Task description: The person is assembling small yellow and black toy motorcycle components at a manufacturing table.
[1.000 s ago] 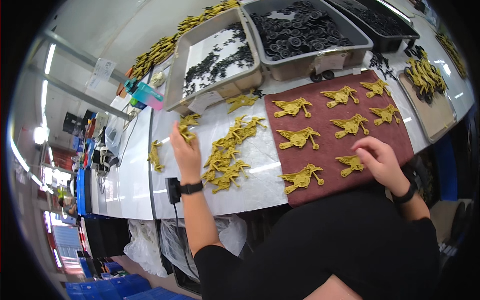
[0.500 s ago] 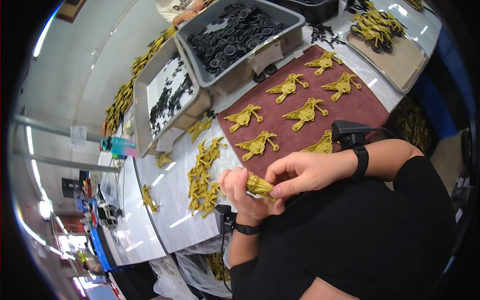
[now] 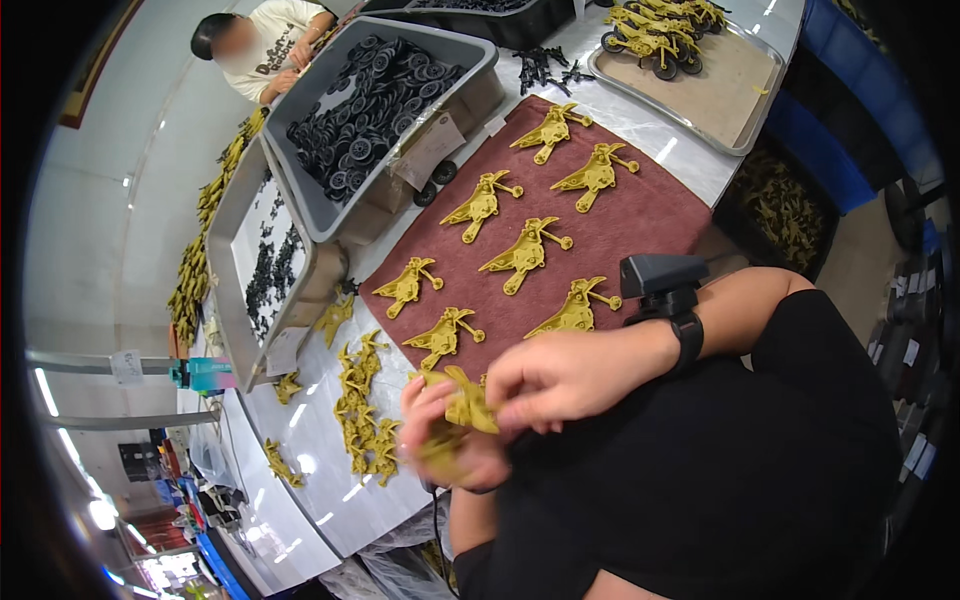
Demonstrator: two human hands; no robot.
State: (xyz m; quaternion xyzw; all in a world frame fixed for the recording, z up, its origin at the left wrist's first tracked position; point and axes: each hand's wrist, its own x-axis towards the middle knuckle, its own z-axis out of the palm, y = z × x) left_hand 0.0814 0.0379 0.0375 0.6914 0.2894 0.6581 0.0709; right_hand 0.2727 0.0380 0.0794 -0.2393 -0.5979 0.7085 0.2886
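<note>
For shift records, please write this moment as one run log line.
left hand: holding irregular yellow plastic-looking piece, blurred | right hand: beside it, contact unclear | nearby: rectangular maroon fabric cloth bearing similar pieces

From my far seat I see a cloth (image 3: 650,225) on the table (image 3: 722,168), with moulded parts (image 3: 525,256) spread apart on it. To its left lies a heap of loose parts (image 3: 362,410). Behind-left of it stands a bin (image 3: 375,222) with wheels (image 3: 372,110) inside; further left, another bin (image 3: 232,325) contains small pieces (image 3: 270,275). Behind-right, a tray (image 3: 690,95) carries wheeled pieces (image 3: 655,42). The left hand (image 3: 478,460) and right hand (image 3: 585,375) are at the cloth's near side.
</note>
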